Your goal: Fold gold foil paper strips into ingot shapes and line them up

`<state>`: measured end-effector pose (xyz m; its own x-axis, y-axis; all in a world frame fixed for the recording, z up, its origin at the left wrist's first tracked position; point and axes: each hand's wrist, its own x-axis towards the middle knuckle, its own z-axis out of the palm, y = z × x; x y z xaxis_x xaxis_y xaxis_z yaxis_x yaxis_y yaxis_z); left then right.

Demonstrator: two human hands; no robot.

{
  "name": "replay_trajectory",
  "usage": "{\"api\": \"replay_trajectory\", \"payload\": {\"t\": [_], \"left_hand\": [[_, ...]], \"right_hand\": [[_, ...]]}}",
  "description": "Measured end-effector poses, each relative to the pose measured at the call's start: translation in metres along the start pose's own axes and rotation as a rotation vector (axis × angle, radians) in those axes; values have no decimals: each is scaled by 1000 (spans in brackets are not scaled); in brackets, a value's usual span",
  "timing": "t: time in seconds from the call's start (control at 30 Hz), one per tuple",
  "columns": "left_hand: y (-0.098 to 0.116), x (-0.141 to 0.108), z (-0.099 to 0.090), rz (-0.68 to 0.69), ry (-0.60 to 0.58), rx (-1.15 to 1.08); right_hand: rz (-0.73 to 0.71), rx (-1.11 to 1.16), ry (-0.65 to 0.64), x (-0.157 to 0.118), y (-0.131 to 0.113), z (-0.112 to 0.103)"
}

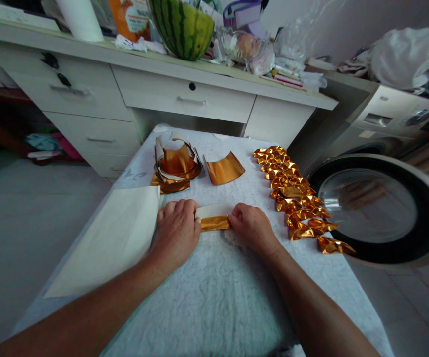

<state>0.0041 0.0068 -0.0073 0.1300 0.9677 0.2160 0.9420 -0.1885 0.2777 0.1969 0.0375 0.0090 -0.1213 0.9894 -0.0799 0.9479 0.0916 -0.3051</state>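
Between my hands lies a strip of gold foil paper [214,223], partly folded over, its pale backing showing along the far side. My left hand [179,225] is closed on its left end, with the fingertips curled out of sight. At the right end, my right hand [250,225] pinches the paper between thumb and fingers. Just beyond are a pile of curled gold foil sheets [179,161] and one loose curved sheet [224,168]. Several folded gold foil pieces [292,191] stand in overlapping rows to the right.
A large pale paper sheet [113,238] lies along the left side of the cloth-covered table [207,302]. Behind stands a white drawer desk [184,94] bearing a cut watermelon [184,29] and clutter. An open washing machine door [378,208] reaches close to the table's right edge.
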Motion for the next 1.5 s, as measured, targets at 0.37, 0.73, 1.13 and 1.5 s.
{"api": "replay_trajectory", "payload": {"t": [0.37, 0.73, 1.13, 1.5], "left_hand": [[0, 2, -5, 185, -39, -77], [-3, 5, -5, 288, -156, -116], [-2, -6, -5, 211, -153, 46], [-9, -9, -5, 190, -194, -68]], "right_hand": [[-56, 128, 71, -4, -1, -1], [-344, 106, 83, -7, -7, 4], [-200, -170, 164, -18, -29, 13], [-158, -214, 191, -18, -35, 18]]}}
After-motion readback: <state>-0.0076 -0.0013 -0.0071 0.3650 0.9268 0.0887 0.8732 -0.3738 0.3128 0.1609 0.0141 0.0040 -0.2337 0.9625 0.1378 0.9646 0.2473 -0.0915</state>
